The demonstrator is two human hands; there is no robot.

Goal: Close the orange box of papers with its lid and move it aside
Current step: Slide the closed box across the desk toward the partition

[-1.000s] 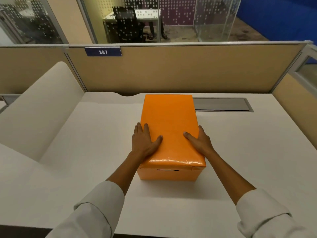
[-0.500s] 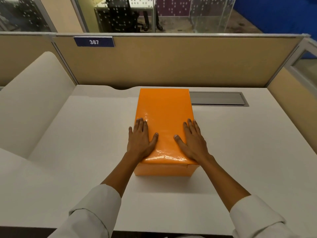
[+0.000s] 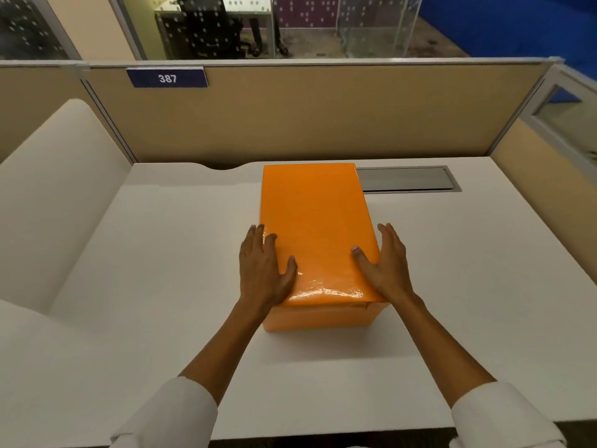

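1. The orange box [image 3: 318, 315] stands near the middle of our white desk [image 3: 484, 270], its far end close to the beige partition [image 3: 323, 118] and just beside the grey cable hatch [image 3: 407, 179]. The glossy orange lid [image 3: 313, 221] lies flat over it, so we judge the closing done.
2. Our left hand [image 3: 263, 270] rests on the lid's near-left edge, thumb spread across the top and fingers lying along the left rim. It is spread wide, not closed around anything.
3. Our right hand [image 3: 386, 270] mirrors it at the near-right edge: thumb on top, palm and fingers reaching down the right side. It too is spread flat against the box.
4. We judge this two-sided placement suits the move: with a palm on each long side we can squeeze the box between them and lift or slide it aside without the lid shifting.
5. We cannot see the papers; the lid covers them entirely.
6. The box's side walls are hidden, so we cannot tell how far either set of fingers wraps down them.
7. Only the near end wall shows, in shadow; a small notch at its upper right corner is hard to make out.
8. Our white sleeves [image 3: 168, 415] are cut off at the bottom edge.
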